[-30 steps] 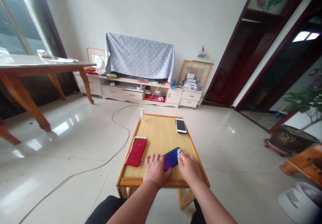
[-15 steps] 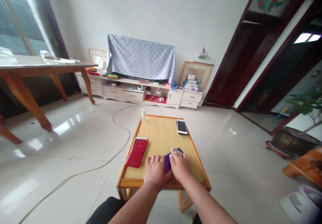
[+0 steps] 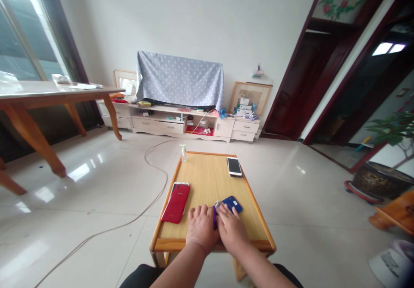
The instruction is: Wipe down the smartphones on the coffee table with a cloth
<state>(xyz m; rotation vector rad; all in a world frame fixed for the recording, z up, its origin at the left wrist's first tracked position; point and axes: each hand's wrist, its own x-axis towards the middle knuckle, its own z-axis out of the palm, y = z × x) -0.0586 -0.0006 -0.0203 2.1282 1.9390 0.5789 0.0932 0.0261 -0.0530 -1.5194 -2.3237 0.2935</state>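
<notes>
A blue and purple phone lies on the small wooden table in front of me, partly hidden under my hands. My left hand grips its near left end, with the fingers curled over the edge and a purple strip showing beside them. Over the phone's back lies my right hand, pressing a crumpled greyish cloth against it. Most of the cloth is hidden under the fingers. Left of my hands rests a red phone on top of another phone with a white edge.
A white phone with a dark screen lies at the table's far right. A small clear spray bottle stands at its far left corner. A cable runs along the floor to the left. A white bucket stands at right.
My right hand has slid left and toward me with the cloth, exposing more of the phone's blue far end. The view has tilted up slightly.
</notes>
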